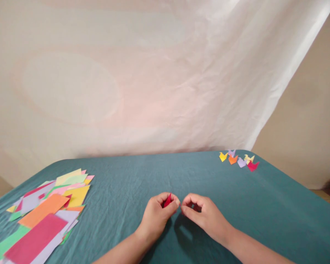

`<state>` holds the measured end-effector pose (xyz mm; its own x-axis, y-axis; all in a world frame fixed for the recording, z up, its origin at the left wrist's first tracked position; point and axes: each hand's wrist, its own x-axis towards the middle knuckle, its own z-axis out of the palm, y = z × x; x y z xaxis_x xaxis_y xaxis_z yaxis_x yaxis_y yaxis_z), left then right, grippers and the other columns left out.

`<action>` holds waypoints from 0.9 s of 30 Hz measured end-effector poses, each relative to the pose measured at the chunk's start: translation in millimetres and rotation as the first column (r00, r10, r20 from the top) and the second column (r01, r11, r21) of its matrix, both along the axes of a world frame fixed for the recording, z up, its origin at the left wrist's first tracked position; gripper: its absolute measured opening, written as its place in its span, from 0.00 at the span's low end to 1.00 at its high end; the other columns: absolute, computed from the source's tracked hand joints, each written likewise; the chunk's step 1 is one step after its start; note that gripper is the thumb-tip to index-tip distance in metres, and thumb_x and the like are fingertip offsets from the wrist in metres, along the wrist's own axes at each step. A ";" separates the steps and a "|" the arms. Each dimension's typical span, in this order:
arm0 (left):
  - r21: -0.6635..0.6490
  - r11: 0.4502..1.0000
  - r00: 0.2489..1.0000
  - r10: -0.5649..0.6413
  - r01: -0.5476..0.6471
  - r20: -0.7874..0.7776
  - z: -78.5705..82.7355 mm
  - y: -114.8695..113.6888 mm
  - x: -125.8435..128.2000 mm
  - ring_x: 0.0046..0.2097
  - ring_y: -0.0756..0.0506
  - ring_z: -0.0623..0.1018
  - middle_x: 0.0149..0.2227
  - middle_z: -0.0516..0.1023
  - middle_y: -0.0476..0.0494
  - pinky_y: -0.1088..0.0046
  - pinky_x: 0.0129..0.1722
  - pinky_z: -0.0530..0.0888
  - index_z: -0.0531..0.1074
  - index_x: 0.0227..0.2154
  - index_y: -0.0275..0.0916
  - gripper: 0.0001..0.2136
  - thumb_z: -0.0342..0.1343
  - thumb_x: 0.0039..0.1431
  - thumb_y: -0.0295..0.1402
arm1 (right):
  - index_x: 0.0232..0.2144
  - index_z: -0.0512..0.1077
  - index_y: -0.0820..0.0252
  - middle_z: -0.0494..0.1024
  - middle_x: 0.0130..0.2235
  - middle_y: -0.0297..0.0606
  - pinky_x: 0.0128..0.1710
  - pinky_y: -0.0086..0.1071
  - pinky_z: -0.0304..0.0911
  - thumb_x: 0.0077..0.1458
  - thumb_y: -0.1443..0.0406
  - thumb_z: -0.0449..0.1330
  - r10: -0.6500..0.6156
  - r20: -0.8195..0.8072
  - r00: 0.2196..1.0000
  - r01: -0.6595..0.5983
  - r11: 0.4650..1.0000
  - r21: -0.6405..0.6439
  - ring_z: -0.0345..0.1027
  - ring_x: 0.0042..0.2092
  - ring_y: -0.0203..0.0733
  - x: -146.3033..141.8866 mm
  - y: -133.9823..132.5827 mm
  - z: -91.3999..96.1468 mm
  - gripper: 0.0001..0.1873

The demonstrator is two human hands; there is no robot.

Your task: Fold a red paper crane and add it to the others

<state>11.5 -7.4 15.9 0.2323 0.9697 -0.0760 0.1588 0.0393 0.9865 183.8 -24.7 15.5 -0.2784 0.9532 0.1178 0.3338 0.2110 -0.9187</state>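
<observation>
Near the table's front middle, my left hand is closed around a small red folded paper. One pointed tip of it sticks up between thumb and fingers; the rest is hidden by the hand. My right hand is just to the right, its thumb and forefinger pinched close to the left fingertips. Whatever lies in that pinch, perhaps part of the paper, is too small to make out. Both hands are held a little above the green cloth, and a shadow falls below them.
A loose pile of coloured paper sheets spreads over the left side of the green-covered table. Several small folded paper birds, in yellow, orange, lilac and red, stand at the far right. Behind the table hangs a pale sheet.
</observation>
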 end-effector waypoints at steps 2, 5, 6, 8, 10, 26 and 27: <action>-0.063 0.998 0.999 0.003 0.000 0.040 -1.4 2.3 -0.8 0.21 0.54 0.58 0.18 0.61 0.55 0.79 0.21 0.55 0.71 0.24 0.35 0.15 0.60 0.48 0.45 | 0.29 0.72 0.60 0.73 0.26 0.32 0.29 0.26 0.59 0.55 0.62 0.57 0.010 -0.006 1.000 -0.010 1.000 -0.003 0.64 0.28 0.35 1.1 0.4 -1.3 0.08; -0.089 0.996 0.998 0.011 -0.006 0.062 -2.2 2.5 -0.6 0.19 0.54 0.58 0.16 0.62 0.55 0.79 0.20 0.55 0.72 0.24 0.34 0.17 0.61 0.47 0.46 | 0.31 0.73 0.60 0.73 0.27 0.32 0.29 0.26 0.59 0.55 0.61 0.58 0.011 -0.016 1.000 -0.011 1.000 -0.004 0.64 0.29 0.35 2.6 1.0 -4.0 0.09; -0.083 0.997 0.998 0.008 -0.002 0.069 -2.5 1.9 -0.2 0.19 0.54 0.59 0.16 0.63 0.55 0.79 0.20 0.56 0.72 0.24 0.34 0.17 0.62 0.47 0.46 | 0.31 0.73 0.60 0.73 0.27 0.32 0.30 0.26 0.59 0.55 0.61 0.58 0.005 -0.020 1.000 -0.005 1.000 0.000 0.64 0.29 0.35 3.0 1.2 -4.8 0.09; -0.071 0.997 0.996 -0.010 0.016 0.084 -3.6 0.5 0.4 0.20 0.54 0.60 0.16 0.64 0.55 0.79 0.21 0.57 0.72 0.24 0.34 0.16 0.62 0.48 0.45 | 0.30 0.73 0.60 0.73 0.27 0.32 0.30 0.26 0.59 0.55 0.61 0.58 -0.010 -0.022 1.000 0.010 1.000 0.007 0.64 0.29 0.35 3.4 1.2 -5.7 0.09; -0.059 0.998 0.995 -0.027 0.033 0.094 -5.6 -0.2 0.4 0.20 0.54 0.60 0.16 0.64 0.54 0.79 0.21 0.57 0.73 0.25 0.34 0.16 0.62 0.49 0.44 | 0.29 0.73 0.61 0.72 0.27 0.31 0.29 0.26 0.58 0.55 0.61 0.58 -0.021 -0.019 1.000 0.021 1.000 0.011 0.64 0.29 0.35 3.4 1.0 -5.5 0.09; -0.008 0.998 0.997 -0.054 0.054 0.055 -13.2 2.0 -2.7 0.25 0.52 0.67 0.22 0.70 0.51 0.77 0.28 0.64 0.74 0.26 0.33 0.10 0.61 0.50 0.37 | 0.32 0.73 0.60 0.74 0.29 0.33 0.30 0.26 0.59 0.57 0.62 0.57 -0.050 -0.025 0.998 0.051 0.998 0.038 0.65 0.31 0.36 4.5 1.2 -2.7 0.08; -0.007 0.998 0.998 -0.057 0.057 0.039 -13.5 1.8 -2.5 0.25 0.52 0.67 0.22 0.70 0.51 0.77 0.28 0.64 0.74 0.25 0.33 0.10 0.61 0.50 0.37 | 0.32 0.73 0.60 0.75 0.30 0.33 0.30 0.26 0.59 0.57 0.62 0.57 -0.047 -0.017 0.999 0.047 0.998 0.043 0.66 0.31 0.36 4.6 1.4 -3.6 0.08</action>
